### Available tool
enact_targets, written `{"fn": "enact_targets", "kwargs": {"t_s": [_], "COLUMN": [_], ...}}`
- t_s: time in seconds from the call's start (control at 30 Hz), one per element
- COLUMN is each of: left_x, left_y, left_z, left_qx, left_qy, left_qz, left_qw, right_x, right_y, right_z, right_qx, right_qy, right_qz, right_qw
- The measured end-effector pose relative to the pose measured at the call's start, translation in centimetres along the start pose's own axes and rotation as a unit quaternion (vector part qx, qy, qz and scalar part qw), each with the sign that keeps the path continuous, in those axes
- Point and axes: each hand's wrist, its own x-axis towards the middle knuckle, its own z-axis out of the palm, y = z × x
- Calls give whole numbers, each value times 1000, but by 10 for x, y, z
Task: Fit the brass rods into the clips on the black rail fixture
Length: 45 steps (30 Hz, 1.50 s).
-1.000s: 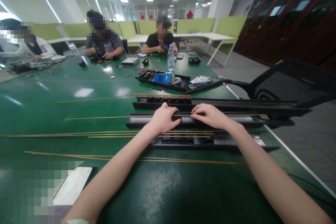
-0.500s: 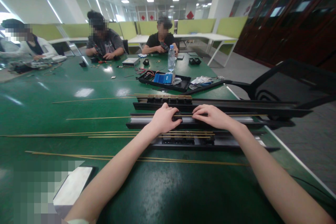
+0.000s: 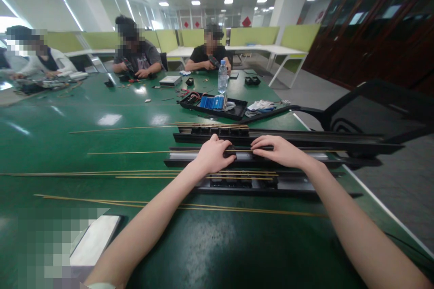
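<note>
My left hand (image 3: 216, 153) is closed around a small black block (image 3: 230, 150), mostly covered by my fingers, in the middle black channel (image 3: 183, 161). A thin brass-coloured rod (image 3: 129, 152) runs lengthwise over this channel and past both hands. To the right of the block, my right hand (image 3: 276, 150) pinches the rod between thumb and fingertips. Several black blocks (image 3: 220, 132) sit in the far channel (image 3: 305, 141), with rods lying along their tops. The near channel (image 3: 291, 192) also holds several black blocks (image 3: 232, 182) under more rods (image 3: 149, 174).
Loose rods (image 3: 111, 203) cross the green table (image 3: 210, 248) nearer me. Beyond the channels stand a black tray (image 3: 237, 110), white gloves (image 3: 261, 107) and a water bottle (image 3: 222, 76). A black chair (image 3: 379, 108) is at the right edge. Several people work across the table.
The whole view has shifted slightly. Both hands keep almost the same places at the middle channel, and the block stays under my left fingers.
</note>
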Motion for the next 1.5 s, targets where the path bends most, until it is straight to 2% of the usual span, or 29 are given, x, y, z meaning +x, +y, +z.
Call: {"fn": "enact_targets", "kwargs": {"t_s": [0.13, 0.23, 0.43, 0.6, 1.5], "left_x": [0, 0, -1, 0, -1], "left_y": [-1, 0, 0, 0, 0], "left_z": [0, 0, 0, 1, 0], "left_qx": [2, 3, 1, 0, 4], "left_qy": [6, 7, 7, 9, 11], "left_qz": [4, 4, 0, 4, 6], "left_qw": [1000, 1000, 1000, 1000, 1000], "right_x": [0, 3, 18, 25, 25], "right_y": [-3, -13, -36, -38, -35], "right_z": [-4, 4, 39, 55, 57], "right_qx": [-44, -94, -176, -211, -205], "right_qy": [66, 100, 70, 63, 64], "right_qz": [13, 10, -37, -36, -25], "right_qw": [997, 991, 981, 975, 976]}}
